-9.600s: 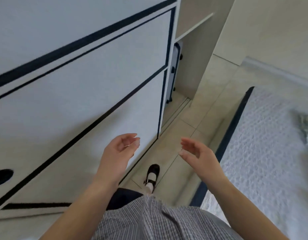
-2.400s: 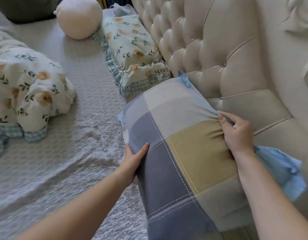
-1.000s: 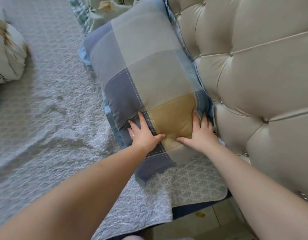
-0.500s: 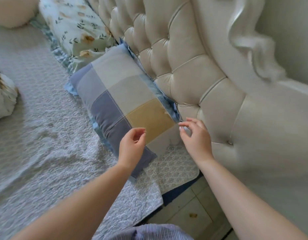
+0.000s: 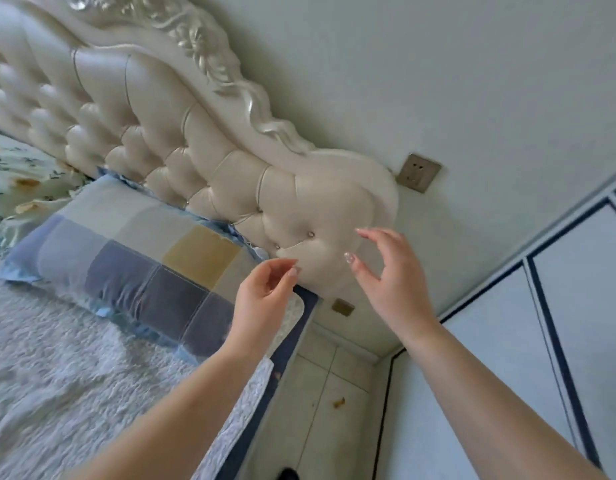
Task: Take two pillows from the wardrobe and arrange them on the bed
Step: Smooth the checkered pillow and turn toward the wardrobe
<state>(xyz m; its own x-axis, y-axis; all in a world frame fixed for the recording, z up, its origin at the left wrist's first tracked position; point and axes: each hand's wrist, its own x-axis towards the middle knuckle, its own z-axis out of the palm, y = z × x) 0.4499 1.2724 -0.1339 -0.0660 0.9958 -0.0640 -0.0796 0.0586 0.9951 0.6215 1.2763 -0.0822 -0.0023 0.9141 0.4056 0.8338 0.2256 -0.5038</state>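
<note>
A checked pillow (image 5: pixel 133 261) in blue, grey and mustard squares lies flat on the bed (image 5: pixel 57 368), its long side against the cream tufted headboard (image 5: pixel 182 150). A floral pillow (image 5: pixel 19 181) lies beyond it at the far left. My left hand (image 5: pixel 265 299) hovers above the pillow's near corner, fingers loosely curled and holding nothing. My right hand (image 5: pixel 389 278) is raised in front of the headboard's rounded end, fingers spread and empty. Neither hand touches the pillow.
The white wardrobe (image 5: pixel 542 341) with dark trim fills the lower right. A narrow strip of tiled floor (image 5: pixel 327 403) runs between the bed's dark edge and the wardrobe. A wall socket (image 5: pixel 418 172) sits above the headboard's end. A dark shoe tip (image 5: pixel 287 474) shows at the bottom.
Both hands have lifted off the checked pillow and pulled back. The view has swung right and upward, bringing the wall, the socket and the wardrobe into sight.
</note>
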